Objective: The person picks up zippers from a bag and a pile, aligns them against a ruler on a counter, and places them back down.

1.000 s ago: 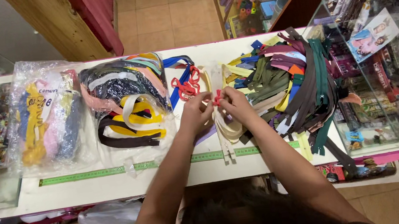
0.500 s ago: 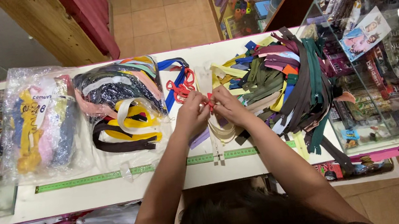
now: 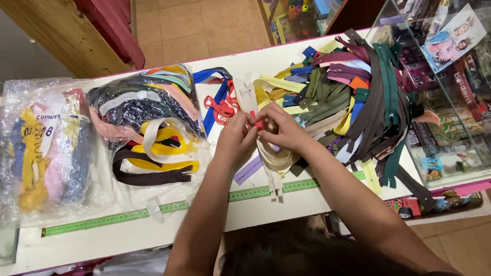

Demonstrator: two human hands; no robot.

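My left hand (image 3: 235, 141) and my right hand (image 3: 279, 129) meet over the middle of the white counter (image 3: 137, 233). Both pinch a small red band (image 3: 255, 121) between their fingertips. Under the hands lies a bundle of cream zippers (image 3: 273, 165), its ends reaching the green tape measure (image 3: 109, 218) fixed along the counter. A lilac zipper (image 3: 247, 170) lies beside the bundle.
A heap of zippers in several colours (image 3: 356, 103) fills the right of the counter. Left of the hands are loose red bands (image 3: 220, 106), an open bag of zippers (image 3: 152, 132) and a closed clear bag (image 3: 46, 153). Glass display cases (image 3: 474, 80) stand at the right and left.
The view has shifted a little. My hands stay together over the cream zipper bundle, with only the fingers working at the red band.
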